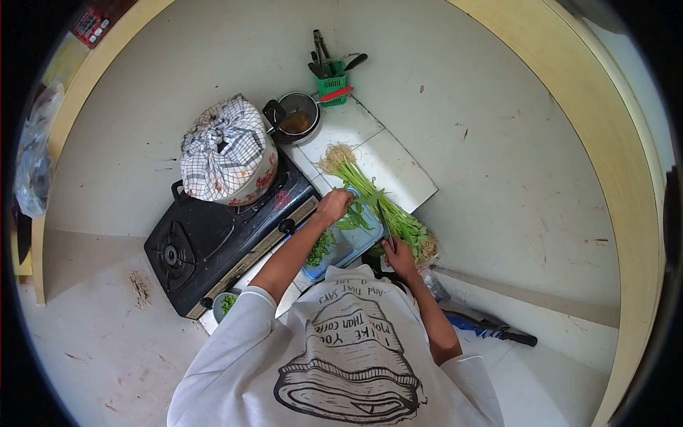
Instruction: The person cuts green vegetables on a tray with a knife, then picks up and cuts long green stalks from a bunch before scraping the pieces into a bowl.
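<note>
My left hand (336, 205) is closed on some green leafy stems (358, 217) over a blue board or tray (373, 243). In my right hand (400, 257) is a knife (385, 219), its dark blade pointing away from me, close to the greens. Chopped green leaves (321, 248) lie in a heap on the left part of the blue surface. Just beyond both hands rests a large bunch of leafy greens with pale stems and roots (348, 167), stretching along the white tiles. My fingers partly hide the stems I hold.
Left of me is a black gas stove (213, 235) bearing a big pot (260, 181) wrapped in a checked cloth (220, 146). Behind it stand a pan with a strainer (297, 117) and a green utensil basket (331, 87). A bowl of chopped greens (226, 304) sits near my left elbow.
</note>
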Motion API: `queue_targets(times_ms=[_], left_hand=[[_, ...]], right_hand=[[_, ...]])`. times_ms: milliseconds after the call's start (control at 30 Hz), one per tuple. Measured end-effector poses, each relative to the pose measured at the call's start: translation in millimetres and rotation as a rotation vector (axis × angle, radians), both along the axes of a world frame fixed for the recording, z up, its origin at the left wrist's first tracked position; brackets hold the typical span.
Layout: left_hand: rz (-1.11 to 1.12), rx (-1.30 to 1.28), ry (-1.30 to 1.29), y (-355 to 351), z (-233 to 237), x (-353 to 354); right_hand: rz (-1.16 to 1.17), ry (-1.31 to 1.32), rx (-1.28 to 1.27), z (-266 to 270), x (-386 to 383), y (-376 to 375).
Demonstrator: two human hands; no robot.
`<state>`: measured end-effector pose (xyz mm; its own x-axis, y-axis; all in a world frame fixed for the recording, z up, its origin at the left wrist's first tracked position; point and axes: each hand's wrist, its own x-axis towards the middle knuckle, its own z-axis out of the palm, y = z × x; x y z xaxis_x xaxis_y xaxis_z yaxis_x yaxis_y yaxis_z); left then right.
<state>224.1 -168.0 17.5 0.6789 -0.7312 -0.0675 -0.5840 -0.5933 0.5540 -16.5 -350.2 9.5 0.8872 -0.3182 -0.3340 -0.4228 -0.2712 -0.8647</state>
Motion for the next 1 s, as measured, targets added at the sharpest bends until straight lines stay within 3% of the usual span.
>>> queue_targets(times_ms=[167,333,533,633,733,833,1000], left_hand=[[-0.071,0.067,-0.086,-1,-31,-7],[-0.124,0.066,-0.184,3,-23,-11],[0.049,-0.186,0.051,-2,0,-19],[0.06,-0.231,0.442,-7,2,-35],[-0.016,-0.236,0.424,-7,-22,-57],[-0.003,-0.296,0.23,-7,-24,-78],[0.018,-0.322,0.234,-7,-28,-86]], right_hand=[[-0.015,-0.003,-0.013,0,-5,-1],[-0.012,0.016,-0.02,7,-7,-1],[-0.035,0.03,-0.012,3,-8,-2],[-0.061,0.015,-0.006,-3,-10,-2],[-0.076,0.005,0.008,-5,-12,-1],[-0.072,0.005,0.0,-4,-16,-1],[-0.066,0.016,-0.004,-3,-22,0]])
